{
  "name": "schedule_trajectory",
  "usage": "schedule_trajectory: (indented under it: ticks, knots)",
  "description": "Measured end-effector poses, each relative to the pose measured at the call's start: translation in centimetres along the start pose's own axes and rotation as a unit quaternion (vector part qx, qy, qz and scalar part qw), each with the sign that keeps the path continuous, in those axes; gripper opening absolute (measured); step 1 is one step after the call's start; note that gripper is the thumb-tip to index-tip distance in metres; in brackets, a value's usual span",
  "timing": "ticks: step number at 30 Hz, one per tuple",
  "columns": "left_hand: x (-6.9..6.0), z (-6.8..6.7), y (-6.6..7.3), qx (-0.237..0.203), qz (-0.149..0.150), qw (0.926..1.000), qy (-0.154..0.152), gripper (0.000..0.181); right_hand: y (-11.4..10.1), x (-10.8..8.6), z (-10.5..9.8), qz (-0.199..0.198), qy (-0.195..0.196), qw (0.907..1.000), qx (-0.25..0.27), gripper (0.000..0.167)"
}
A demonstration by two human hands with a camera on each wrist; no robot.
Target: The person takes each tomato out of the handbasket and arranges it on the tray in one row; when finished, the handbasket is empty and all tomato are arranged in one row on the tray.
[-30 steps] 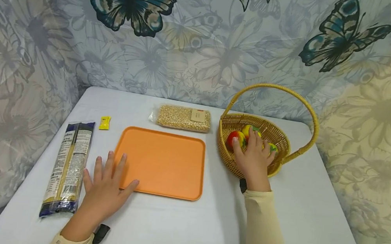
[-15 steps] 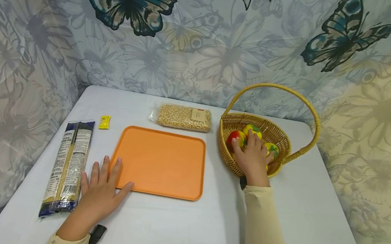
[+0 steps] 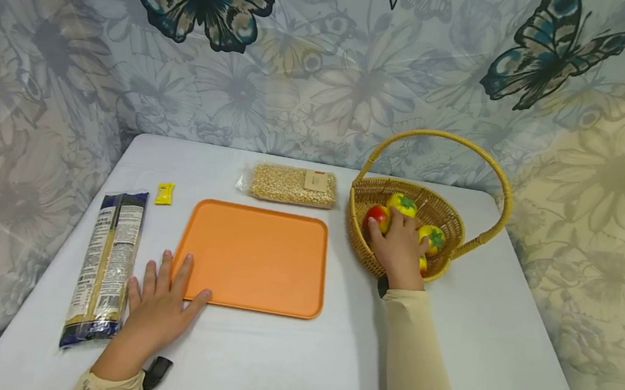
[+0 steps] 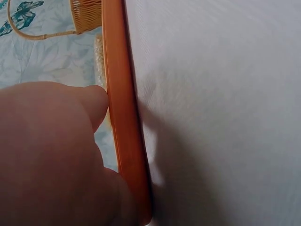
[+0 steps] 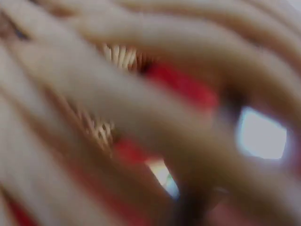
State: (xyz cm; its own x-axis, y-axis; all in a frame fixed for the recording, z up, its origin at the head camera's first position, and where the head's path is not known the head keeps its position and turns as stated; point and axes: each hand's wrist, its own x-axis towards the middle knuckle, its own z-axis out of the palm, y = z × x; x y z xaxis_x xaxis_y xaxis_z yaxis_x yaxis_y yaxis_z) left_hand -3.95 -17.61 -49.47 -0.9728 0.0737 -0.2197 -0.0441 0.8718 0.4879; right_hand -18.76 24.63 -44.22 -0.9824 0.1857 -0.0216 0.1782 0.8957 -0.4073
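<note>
In the head view, my left hand (image 3: 156, 318) lies with fingers spread at the near left corner of an orange tray (image 3: 255, 258). In the left wrist view, fingers touch the edge of the tray (image 4: 123, 94). My right hand (image 3: 400, 247) reaches into a wicker basket (image 3: 358, 243), among a red-and-yellow fruit (image 3: 379, 216), a yellow fruit with a green top (image 3: 402, 203) and another such fruit (image 3: 431, 238). Its thumb is beside the red one, its fingers bent downward; the palm hides whether anything is held. The right wrist view is blurred.
A long dark-ended packet (image 3: 104, 269) lies left of the tray, with a small yellow packet (image 3: 164, 193) beyond it. Behind the tray lies a clear bag of grains (image 3: 293, 185). The basket's tall handle (image 3: 442, 134) arches upward, near the patterned backdrop (image 3: 312, 82).
My right hand has shifted slightly left and its fingers have dipped lower among the fruits, exposing more of the fruit on the right. The left hand has slid slightly back toward the tray's corner.
</note>
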Motion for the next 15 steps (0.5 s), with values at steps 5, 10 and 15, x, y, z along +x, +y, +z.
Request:
schedule_trajectory:
  ticks: [5,10,15]
  knots:
    - [0.03,0.43,-0.45,-0.007,0.0,0.9999,0.008,0.094,-0.05,0.02,0.4,-0.003,0.002,1.0,-0.001,0.072]
    - [0.05,0.49,-0.49,-0.012,-0.003,0.9999,0.009,0.095,-0.11,0.07,0.52,-0.012,0.0,0.9998,0.018,0.069]
    - [0.09,0.2,-0.08,-0.016,-0.009,0.9998,-0.012,0.096,-0.05,0.09,0.47,-0.019,-0.004,0.9987,0.047,0.064]
